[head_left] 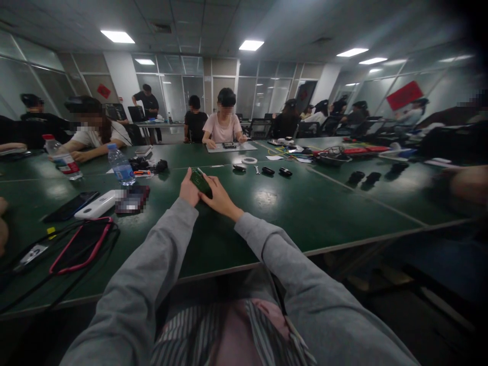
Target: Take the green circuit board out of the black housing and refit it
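A small green circuit board [201, 183] is held tilted above the green table [244, 229], between my two hands. My left hand [189, 188] grips its left edge, with the thumb along the side. From the right, my right hand [218, 195] closes on the board's right edge and lower corner. Beyond my hands, to the right, lie a white ring [249, 160], a small wrench [256, 170] and several small black parts [268, 171].
At the left are two bottles [121, 165], a white device [97, 204], a pink-edged phone [82, 245] and black cables. Tangled wires [290, 148] lie at the back right. A person in pink [223, 127] sits across the table; other people sit around.
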The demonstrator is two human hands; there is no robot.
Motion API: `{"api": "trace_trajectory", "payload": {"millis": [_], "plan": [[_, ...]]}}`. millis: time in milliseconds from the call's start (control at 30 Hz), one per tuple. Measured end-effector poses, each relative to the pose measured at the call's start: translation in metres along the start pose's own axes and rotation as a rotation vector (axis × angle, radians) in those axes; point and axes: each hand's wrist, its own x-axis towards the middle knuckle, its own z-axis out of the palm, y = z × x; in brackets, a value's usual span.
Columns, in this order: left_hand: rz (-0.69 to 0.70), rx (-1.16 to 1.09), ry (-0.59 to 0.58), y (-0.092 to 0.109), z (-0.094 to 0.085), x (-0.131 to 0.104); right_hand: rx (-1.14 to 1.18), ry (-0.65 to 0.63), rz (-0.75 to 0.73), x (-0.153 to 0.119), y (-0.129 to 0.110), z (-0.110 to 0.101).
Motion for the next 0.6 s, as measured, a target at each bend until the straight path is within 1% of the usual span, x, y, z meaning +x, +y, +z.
{"api": "trace_trajectory", "payload": {"millis": [100, 167, 267, 333, 400, 433, 500, 600], "plan": [[0.013, 0.046, -0.008, -0.003, 0.005, 0.0, 0.115, 0.031, 0.093, 0.003, 0.014, 0.0], [0.022, 0.085, 0.001, -0.003, 0.008, -0.002, 0.23, 0.063, 0.172, 0.006, 0.02, -0.002], [0.005, 0.118, -0.007, 0.0, 0.007, -0.005, 0.518, 0.086, 0.335, 0.01, 0.024, -0.007], [-0.011, 0.113, -0.02, 0.003, 0.005, -0.006, 0.737, 0.064, 0.447, 0.011, 0.025, -0.01], [-0.022, 0.102, -0.038, 0.004, 0.002, -0.007, 0.895, 0.043, 0.517, 0.011, 0.023, -0.012], [-0.026, 0.097, -0.047, 0.005, 0.002, -0.007, 0.941, 0.038, 0.53, 0.011, 0.023, -0.013], [-0.026, 0.092, -0.066, 0.004, 0.002, -0.008, 0.96, 0.04, 0.53, 0.011, 0.02, -0.013], [-0.019, 0.112, -0.093, 0.003, 0.004, -0.01, 0.86, 0.057, 0.499, 0.01, 0.018, -0.011]]}}
